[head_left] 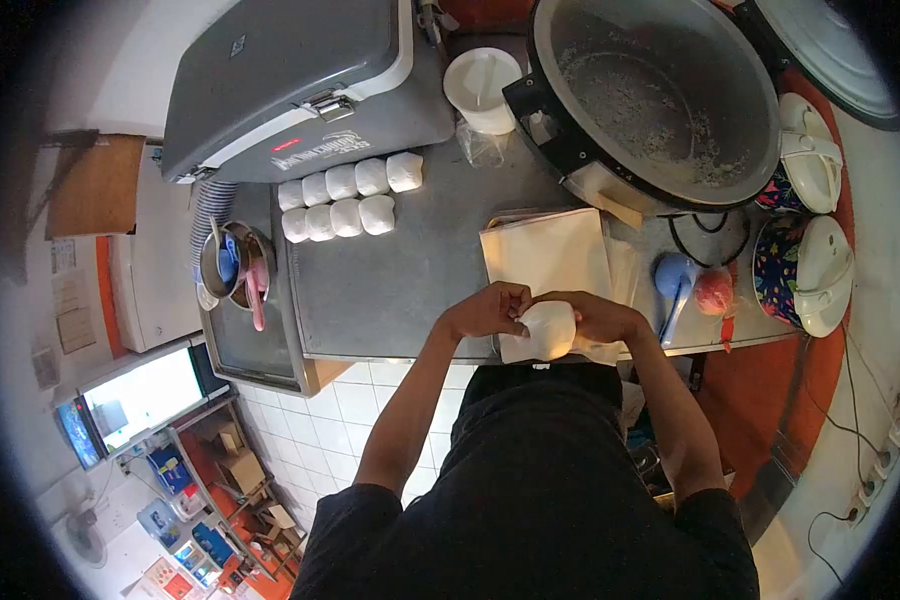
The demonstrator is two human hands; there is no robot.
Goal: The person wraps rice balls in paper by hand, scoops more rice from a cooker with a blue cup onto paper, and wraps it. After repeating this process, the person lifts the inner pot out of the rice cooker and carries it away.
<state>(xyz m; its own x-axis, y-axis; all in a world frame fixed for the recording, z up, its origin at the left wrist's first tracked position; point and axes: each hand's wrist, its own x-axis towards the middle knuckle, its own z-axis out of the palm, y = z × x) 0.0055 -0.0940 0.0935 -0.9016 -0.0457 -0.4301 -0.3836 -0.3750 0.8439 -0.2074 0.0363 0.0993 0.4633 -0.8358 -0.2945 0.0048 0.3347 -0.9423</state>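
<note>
My left hand [492,309] pinches the left edge of a white wrapped bundle [550,330] at the table's front edge. Around the bundle's upper right side, my right hand [595,318] has its fingers closed. Beneath both hands lies a stack of cream paper sheets [547,250]. Two rows of similar white bundles [342,182] stand on the grey table at the upper left, close to the big grey box.
The grey box [300,90] fills the upper left, beside a white lidded tub [482,90]. A large open cooker [660,100] stands upper right. Patterned pots [805,275], a blue ladle [676,285] and a red bundle [713,291] are right; a metal bowl [238,262] is left.
</note>
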